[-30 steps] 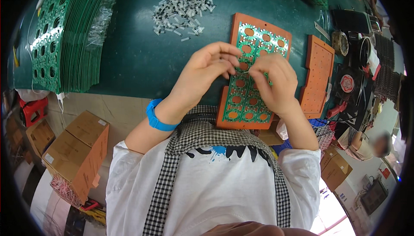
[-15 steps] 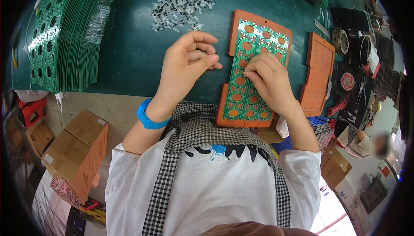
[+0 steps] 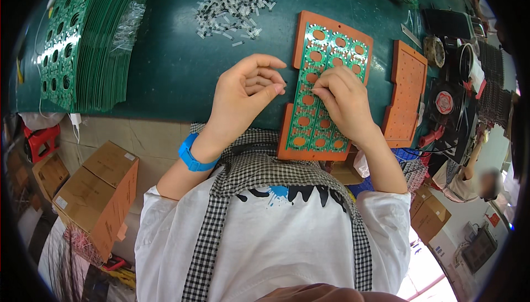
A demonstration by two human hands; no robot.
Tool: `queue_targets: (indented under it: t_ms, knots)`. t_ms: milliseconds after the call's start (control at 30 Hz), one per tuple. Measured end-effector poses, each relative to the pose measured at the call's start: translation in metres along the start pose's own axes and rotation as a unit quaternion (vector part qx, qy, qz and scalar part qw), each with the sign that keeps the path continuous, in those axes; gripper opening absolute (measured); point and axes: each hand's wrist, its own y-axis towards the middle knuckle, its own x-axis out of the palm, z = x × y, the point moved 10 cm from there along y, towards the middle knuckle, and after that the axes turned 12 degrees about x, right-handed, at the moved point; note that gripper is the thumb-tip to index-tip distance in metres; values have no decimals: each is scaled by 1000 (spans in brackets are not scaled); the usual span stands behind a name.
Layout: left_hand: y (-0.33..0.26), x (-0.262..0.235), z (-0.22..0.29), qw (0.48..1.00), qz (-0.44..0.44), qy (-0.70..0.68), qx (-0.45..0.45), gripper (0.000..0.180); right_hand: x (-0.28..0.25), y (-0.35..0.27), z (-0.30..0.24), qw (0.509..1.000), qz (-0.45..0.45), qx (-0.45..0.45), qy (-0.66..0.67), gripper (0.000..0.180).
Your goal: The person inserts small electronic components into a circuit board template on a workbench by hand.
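Right hand [image 3: 343, 99] pinched on green board [image 3: 323, 89], steadying it in orange tray [image 3: 287, 136]. Left hand [image 3: 245, 89] lifted beside it, grip loosely curled, apparently empty.

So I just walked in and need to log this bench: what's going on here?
A person sits at a dark green table, working on a green circuit panel with round holes that lies on an orange jig plate. The right hand presses its fingertips on the panel's middle. The left hand hovers beside the panel, fingers curled, nothing visibly in it. A heap of small grey parts lies above, a stack of green panels to the left, a second orange plate to the right.
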Motion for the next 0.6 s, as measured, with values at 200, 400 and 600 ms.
queue_targets:
  t_ms: [200, 400, 600]
  knots:
    - [-4, 4, 2, 1000, -14, 26, 6, 29, -1, -5, -3, 999, 33, -15, -32, 19]
    - [-6, 9, 3, 1000, -18, 24, 9, 31, -4, -11, -13, 993, 50, -65, -81, 19]
    - [-10, 19, 5, 999, -27, 25, 2, 36, -12, -16, -39, 986, 67, -111, -104, 21]
